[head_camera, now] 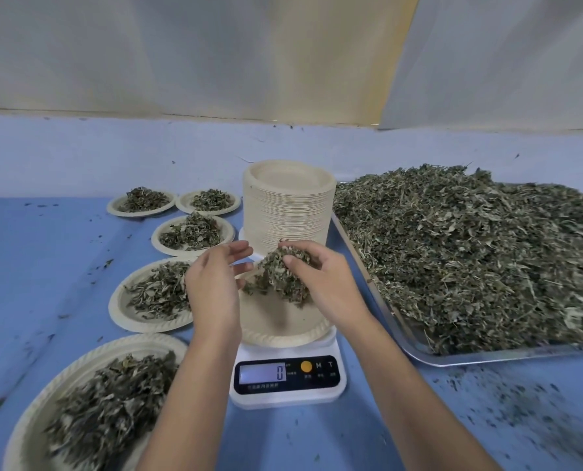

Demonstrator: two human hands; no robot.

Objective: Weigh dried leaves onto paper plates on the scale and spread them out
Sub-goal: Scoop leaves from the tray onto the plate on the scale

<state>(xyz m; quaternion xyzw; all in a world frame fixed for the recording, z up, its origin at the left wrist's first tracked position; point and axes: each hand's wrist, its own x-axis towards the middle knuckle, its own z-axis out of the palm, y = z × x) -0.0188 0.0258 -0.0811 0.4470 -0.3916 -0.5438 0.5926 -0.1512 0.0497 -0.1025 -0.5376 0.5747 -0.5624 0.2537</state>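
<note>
Head: 5 filled plates [147, 326], 1 scale [286, 399]

herb-packing workroom, scale [287, 375], leaf-heaped tray [453, 358], plate stack [288, 205]

The white kitchen scale [287, 379] has a black front panel whose display [263, 373] reads 0. Right of the display sit an orange button [306, 366] and the letters M and T. Smaller captions on the panel are too blurred to read.
</note>
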